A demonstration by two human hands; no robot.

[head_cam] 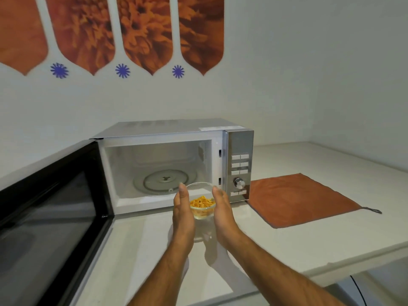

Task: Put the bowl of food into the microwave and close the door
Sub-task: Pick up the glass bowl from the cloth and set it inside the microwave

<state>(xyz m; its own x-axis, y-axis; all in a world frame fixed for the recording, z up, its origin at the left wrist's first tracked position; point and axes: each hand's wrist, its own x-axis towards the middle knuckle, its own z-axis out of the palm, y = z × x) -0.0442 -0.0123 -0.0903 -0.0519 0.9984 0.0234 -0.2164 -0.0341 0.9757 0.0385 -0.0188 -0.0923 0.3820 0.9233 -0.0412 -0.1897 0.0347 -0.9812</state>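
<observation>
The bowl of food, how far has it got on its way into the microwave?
Done: the microwave door stands wide open. In hand: the left hand and right hand hold the glass bowl between them, at the opening. Left: setting it on the empty turntable and closing the door.

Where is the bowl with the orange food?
The glass bowl is held between the left hand and right hand, just in front of the open microwave, above the white counter.
</observation>
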